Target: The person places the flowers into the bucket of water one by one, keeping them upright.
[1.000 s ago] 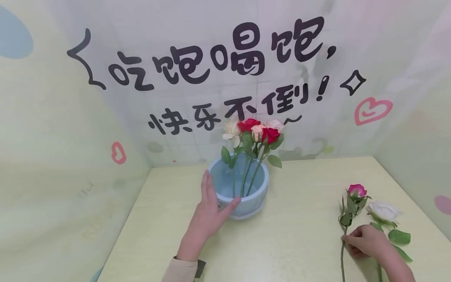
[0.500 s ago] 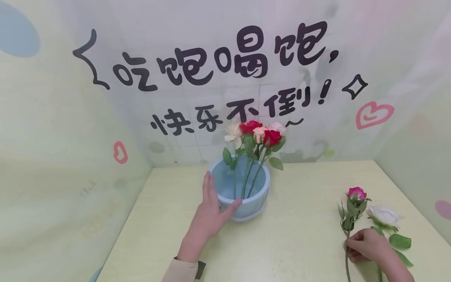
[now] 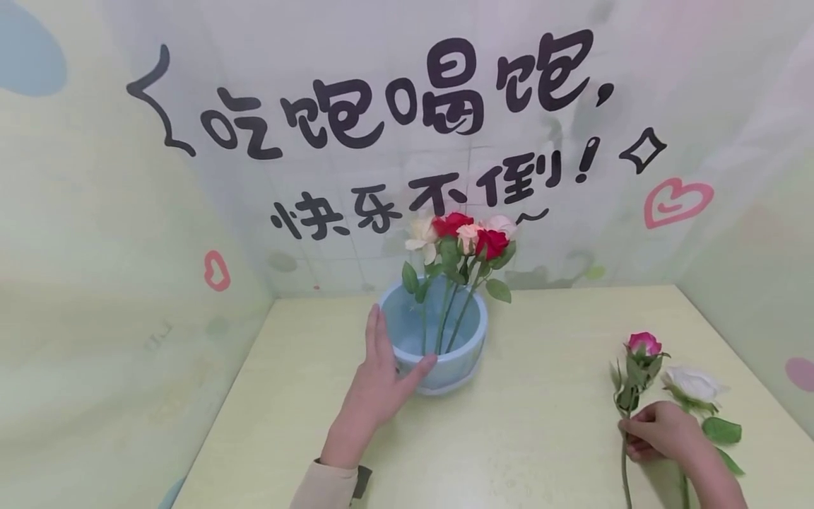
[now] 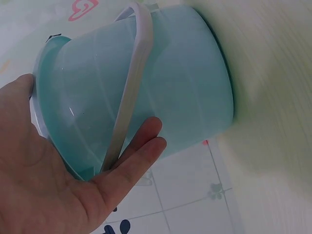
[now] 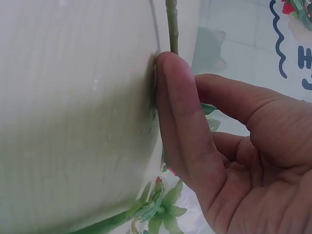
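Observation:
My left hand holds the rim of a light blue bucket, thumb at the near edge and fingers along its left side. In the left wrist view, two fingers reach past the bucket's pale handle. Red, cream and pink roses stand in the bucket, leaning toward the back wall. At the right, my right hand pinches the stem of a magenta rose close over the table. The right wrist view shows that stem beyond the fingertips.
A white rose with green leaves lies beside the right hand, partly hidden by it. The pale wooden table meets a printed backdrop behind the bucket and side panels at left and right.
The lower end of the magenta rose's stem has swung slightly right, and the right hand has shifted a little with it. The left hand and bucket stay in place.

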The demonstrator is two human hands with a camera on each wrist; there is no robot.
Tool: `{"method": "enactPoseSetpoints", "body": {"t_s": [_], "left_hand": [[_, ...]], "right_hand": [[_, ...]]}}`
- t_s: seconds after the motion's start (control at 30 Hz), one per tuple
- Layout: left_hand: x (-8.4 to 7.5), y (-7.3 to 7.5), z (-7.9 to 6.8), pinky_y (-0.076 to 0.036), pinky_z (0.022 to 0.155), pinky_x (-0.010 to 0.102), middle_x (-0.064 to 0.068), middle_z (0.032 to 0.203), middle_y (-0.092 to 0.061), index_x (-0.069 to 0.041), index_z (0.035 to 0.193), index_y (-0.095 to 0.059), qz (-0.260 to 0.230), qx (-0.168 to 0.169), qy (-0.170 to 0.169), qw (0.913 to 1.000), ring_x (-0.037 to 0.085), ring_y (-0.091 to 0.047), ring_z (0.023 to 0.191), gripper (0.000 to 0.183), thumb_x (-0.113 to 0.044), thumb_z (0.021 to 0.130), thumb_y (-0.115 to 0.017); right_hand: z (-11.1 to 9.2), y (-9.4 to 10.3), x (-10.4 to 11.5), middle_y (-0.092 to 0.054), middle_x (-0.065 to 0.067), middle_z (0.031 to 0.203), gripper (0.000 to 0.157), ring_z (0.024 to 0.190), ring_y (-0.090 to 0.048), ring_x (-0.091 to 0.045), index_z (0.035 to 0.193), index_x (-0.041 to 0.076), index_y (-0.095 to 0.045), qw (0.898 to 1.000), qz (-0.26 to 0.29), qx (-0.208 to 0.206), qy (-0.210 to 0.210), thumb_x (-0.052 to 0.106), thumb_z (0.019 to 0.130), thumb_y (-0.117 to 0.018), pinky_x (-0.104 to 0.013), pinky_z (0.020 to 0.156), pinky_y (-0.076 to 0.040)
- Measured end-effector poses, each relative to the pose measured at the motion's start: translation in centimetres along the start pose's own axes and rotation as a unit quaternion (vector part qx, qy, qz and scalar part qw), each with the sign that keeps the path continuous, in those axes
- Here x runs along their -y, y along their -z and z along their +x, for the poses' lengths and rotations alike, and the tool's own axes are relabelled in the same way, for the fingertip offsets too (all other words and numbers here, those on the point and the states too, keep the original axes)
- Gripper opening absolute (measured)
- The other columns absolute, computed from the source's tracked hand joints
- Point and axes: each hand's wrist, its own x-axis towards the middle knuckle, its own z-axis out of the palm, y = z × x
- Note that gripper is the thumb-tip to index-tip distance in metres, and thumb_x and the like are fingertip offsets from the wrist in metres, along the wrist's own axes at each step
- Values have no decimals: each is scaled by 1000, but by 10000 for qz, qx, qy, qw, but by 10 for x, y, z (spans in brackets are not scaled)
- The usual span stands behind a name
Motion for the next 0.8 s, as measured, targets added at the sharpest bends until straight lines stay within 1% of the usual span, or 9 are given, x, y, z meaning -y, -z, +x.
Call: {"method": "enactPoseSetpoints", "body": {"t_s": [0.07,0.17,0.23,0.3,0.47,0.57,0.63,0.73,0.8], "left_hand": [[1,-1,0,-60,82,47,-3,177,14,-20,169,15,2,17,11,10000,35,-72,100,121,-82,92,-55],[3,-2,-1,-60,82,47,-2,177,14,-20,169,15,-7,31,16,10000,34,-72,99,121,-82,92,-56],[3,-2,-1,-59,83,47,-2,177,14,-21,169,15,-22,20,17,10000,34,-71,101,121,-82,92,-56],[2,-1,-1,-59,82,46,-3,177,14,-22,169,16,-21,1,21,10000,34,-71,99,121,-83,91,-55],[3,-2,-1,-59,80,45,-4,176,15,-23,169,16,-1,16,28,10000,32,-71,95,121,-83,91,-55],[3,-3,-2,-60,82,47,-3,177,13,-22,169,15,1,-4,20,10000,34,-72,99,122,-84,91,-55],[3,-3,-2,-60,84,48,-3,177,13,-22,169,15,1,-2,12,10000,36,-71,103,122,-84,91,-55],[2,-2,-2,-59,88,50,-3,177,13,-21,169,15,4,-3,12,10000,38,-70,108,122,-84,91,-54],[2,0,-1,-59,89,51,-2,177,13,-21,169,15,11,-24,4,10000,39,-70,109,122,-84,91,-54]], "right_hand": [[1,1,0,-70,-8,75,19,64,-73,-20,94,-12,-64,9999,-65,-29,103,5,98,-70,-33,63,-63],[2,2,3,-71,-7,77,20,68,-73,-19,98,-16,-64,9994,176,-26,288,4,100,-67,-33,66,-63],[3,5,9,-72,-7,80,23,70,-73,-18,103,-18,-63,9983,329,-78,465,5,102,-65,-32,67,-63],[4,8,18,-73,-9,83,27,72,-74,-18,108,-20,-62,9966,558,-95,598,6,105,-63,-33,70,-64],[-1,14,49,-75,-11,88,36,76,-76,-18,117,-20,-60,9919,722,-221,1025,14,107,-64,-33,74,-64],[-7,16,72,-75,-12,91,38,78,-77,-18,120,-19,-59,9840,991,-292,1451,16,107,-66,-34,76,-64],[-11,18,89,-76,-11,91,36,79,-77,-18,120,-17,-60,9765,1160,-367,1779,17,107,-66,-35,77,-64],[-14,22,117,-77,-9,92,32,81,-77,-18,118,-12,-62,9618,1461,-478,2265,17,106,-68,-36,77,-63],[-14,24,134,-77,-8,92,27,80,-77,-18,116,-10,-63,9468,1825,-523,2598,14,105,-69,-35,76,-63]]}}
